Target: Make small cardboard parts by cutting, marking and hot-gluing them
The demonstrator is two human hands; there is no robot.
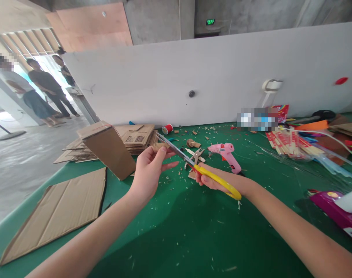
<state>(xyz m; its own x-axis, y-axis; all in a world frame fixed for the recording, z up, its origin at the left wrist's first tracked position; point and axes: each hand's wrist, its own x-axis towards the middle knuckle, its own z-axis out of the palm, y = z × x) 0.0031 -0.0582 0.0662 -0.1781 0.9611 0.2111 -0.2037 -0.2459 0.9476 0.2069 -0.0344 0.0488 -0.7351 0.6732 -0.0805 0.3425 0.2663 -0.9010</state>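
My left hand (149,166) pinches a small piece of cardboard (160,146) between thumb and fingers, above the green tabletop. My right hand (206,178) grips a pair of scissors (218,180) with yellow handles. The blades point up and to the left and reach the cardboard piece; whether they are cutting into it I cannot tell. Behind my right wrist lies a pink glue gun (227,154). Pliers (196,156) and small cardboard scraps (193,144) lie just beyond the scissors.
A flat cardboard sheet (60,208), a leaning cardboard box (109,150) and stacked cardboard (139,137) occupy the left. A red thread spool (167,129) stands near the white partition (164,85). Wrapped sticks (288,143) and a purple device (335,210) are at right. Several people stand far left.
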